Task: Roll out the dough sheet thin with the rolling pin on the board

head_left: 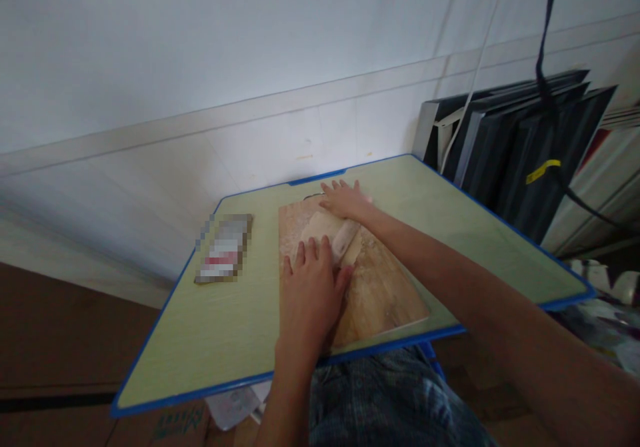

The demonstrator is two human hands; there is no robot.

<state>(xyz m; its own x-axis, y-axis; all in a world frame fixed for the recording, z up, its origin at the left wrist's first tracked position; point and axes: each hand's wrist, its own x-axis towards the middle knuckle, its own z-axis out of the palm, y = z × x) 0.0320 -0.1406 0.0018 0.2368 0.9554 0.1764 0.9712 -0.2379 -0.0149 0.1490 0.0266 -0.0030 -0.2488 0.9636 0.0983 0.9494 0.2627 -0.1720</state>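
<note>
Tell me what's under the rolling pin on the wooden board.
A pale sheet of dough lies under the rolling pin, on the wooden board. The left hand and right hand cover the pin's ends.

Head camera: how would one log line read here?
left hand flat on rolling pin | right hand on pin's far end | dough on board

dim, soft picture, bluish cast, edges bent and stretched.

Just one head-worn camera here, looking forward and down from close above the pale green, blue-edged folding table (440, 207), facing the white wall behind it.
</note>
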